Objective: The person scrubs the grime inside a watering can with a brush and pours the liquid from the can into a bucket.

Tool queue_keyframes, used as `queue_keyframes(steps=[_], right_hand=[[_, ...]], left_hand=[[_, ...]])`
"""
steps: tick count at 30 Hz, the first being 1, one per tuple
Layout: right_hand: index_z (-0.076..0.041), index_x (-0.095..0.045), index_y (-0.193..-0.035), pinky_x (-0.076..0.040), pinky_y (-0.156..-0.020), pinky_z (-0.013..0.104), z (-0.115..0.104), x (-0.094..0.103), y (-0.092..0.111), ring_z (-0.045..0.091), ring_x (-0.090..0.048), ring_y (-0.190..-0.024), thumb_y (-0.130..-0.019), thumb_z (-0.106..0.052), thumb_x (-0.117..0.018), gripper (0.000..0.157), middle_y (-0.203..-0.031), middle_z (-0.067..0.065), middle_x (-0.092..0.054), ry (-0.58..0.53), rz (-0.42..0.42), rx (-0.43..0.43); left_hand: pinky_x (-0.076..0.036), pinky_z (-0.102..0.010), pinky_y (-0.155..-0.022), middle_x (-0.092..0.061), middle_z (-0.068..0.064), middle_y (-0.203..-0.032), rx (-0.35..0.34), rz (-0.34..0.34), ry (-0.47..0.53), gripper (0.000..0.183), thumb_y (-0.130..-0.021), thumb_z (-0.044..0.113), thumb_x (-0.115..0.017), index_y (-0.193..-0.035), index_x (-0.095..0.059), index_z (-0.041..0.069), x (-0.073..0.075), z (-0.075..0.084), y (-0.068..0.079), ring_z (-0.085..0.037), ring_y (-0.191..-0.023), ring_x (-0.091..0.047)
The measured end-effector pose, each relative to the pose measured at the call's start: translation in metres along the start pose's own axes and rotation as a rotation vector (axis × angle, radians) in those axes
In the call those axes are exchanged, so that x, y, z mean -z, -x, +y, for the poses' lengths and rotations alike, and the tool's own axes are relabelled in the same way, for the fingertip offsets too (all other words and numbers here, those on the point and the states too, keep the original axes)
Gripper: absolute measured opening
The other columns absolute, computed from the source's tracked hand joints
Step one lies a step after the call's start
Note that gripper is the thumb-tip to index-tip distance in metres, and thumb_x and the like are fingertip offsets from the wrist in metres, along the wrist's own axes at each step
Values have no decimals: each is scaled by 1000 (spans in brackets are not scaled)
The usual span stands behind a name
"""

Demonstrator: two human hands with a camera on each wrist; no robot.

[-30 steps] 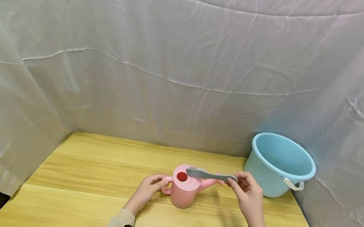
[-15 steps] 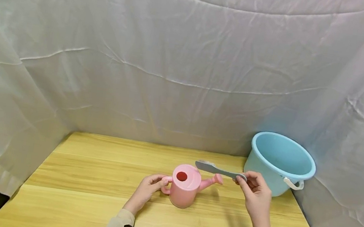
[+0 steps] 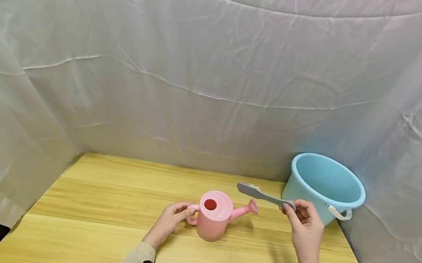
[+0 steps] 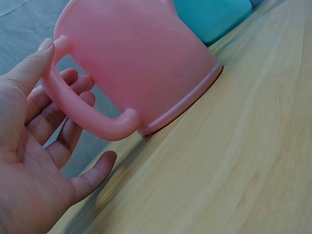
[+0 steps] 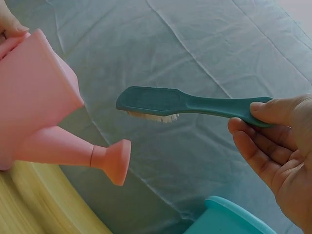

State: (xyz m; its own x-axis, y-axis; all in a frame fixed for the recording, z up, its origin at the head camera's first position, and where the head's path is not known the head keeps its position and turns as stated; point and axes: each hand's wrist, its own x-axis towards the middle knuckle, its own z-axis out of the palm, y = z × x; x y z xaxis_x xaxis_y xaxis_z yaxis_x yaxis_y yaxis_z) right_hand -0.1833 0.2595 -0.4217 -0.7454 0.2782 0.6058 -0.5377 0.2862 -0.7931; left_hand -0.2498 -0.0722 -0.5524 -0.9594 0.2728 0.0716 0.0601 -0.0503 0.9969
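Note:
A pink watering can [image 3: 211,227] stands upright on the wooden table, its round filling hole facing up and its spout pointing right. My left hand [image 3: 169,222] holds the can's handle [image 4: 92,117], thumb on top and fingers partly round it. Above the table, to the right of the can, my right hand [image 3: 305,227] pinches the end of a grey brush [image 3: 265,196] between thumb and fingers. The brush's short white bristles [image 5: 158,117] show in the right wrist view, facing away from the palm side. Its head is apart from the spout [image 5: 114,161].
A light blue bucket [image 3: 294,189] with a white handle [image 3: 340,214] stands at the table's back right corner, just beyond my right hand. Grey cloth [image 3: 196,125] hangs behind and at both sides of the table [image 3: 105,206].
My right hand has moved to the right with the brush, away from above the watering can's top and past the spout. The left hand and the can have stayed in place.

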Motion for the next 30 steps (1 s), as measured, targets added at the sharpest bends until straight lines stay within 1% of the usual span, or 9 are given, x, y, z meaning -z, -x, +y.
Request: queue_keyframes(steps=[3,6,10,12,14,19,25,30], right_hand=[[16,-55,-97,-57,-69,16,0,2,0,2,-70,-73,-85,13,-64,15,-81,-9,-71,-37,40,-40],[17,-55,-96,-57,-68,16,-1,4,-1,4,-70,-71,-85,13,-64,15,-80,-6,-72,-66,84,-87],[16,-56,-95,-56,-66,14,1,7,-2,2,-69,-69,-85,13,-65,14,-77,-9,-71,-8,122,-102],[16,-56,-95,-55,-65,12,3,10,-3,1,-68,-69,-85,13,-64,14,-77,-11,-71,14,134,-100],[16,-56,-95,-54,-65,12,5,12,-3,0,-68,-69,-85,12,-65,14,-76,-11,-71,19,139,-88],[15,-55,-95,-54,-65,11,9,16,-4,-1,-68,-69,-85,13,-65,14,-76,-12,-70,19,140,-70],[12,-57,-94,-54,-65,11,15,19,-5,-1,-67,-67,-86,10,-65,12,-74,-13,-69,82,161,-135],[9,-59,-96,-55,-66,12,24,21,-5,-4,-66,-68,-87,6,-66,12,-75,-20,-68,155,151,-160]], left_hand=[[-46,-34,-101,-65,-31,-85,-1,-1,-1,29,-94,30,-63,-114,-69,9,0,0,0,-32,-96,-70],[-46,-34,-102,-65,-31,-85,-2,0,-4,29,-94,31,-64,-114,-70,10,0,1,0,-32,-98,-70],[-48,-32,-99,-64,-32,-86,-3,-13,-1,30,-95,32,-63,-115,-69,9,0,1,0,-33,-99,-69],[-50,-31,-97,-63,-34,-86,-9,-22,2,31,-96,31,-62,-115,-68,8,0,1,0,-34,-96,-70],[-51,-30,-96,-62,-35,-86,-14,-31,5,31,-96,31,-61,-116,-68,7,0,1,0,-36,-94,-71],[-51,-30,-96,-63,-32,-85,-13,-25,2,31,-96,31,-61,-116,-68,8,0,1,0,-33,-93,-71],[-50,-28,-97,-64,-30,-84,-12,-26,4,31,-96,30,-62,-116,-68,8,0,2,1,-33,-91,-72],[-50,-28,-98,-63,-32,-84,-22,-39,5,32,-96,30,-61,-117,-67,7,0,2,0,-36,-91,-72]])
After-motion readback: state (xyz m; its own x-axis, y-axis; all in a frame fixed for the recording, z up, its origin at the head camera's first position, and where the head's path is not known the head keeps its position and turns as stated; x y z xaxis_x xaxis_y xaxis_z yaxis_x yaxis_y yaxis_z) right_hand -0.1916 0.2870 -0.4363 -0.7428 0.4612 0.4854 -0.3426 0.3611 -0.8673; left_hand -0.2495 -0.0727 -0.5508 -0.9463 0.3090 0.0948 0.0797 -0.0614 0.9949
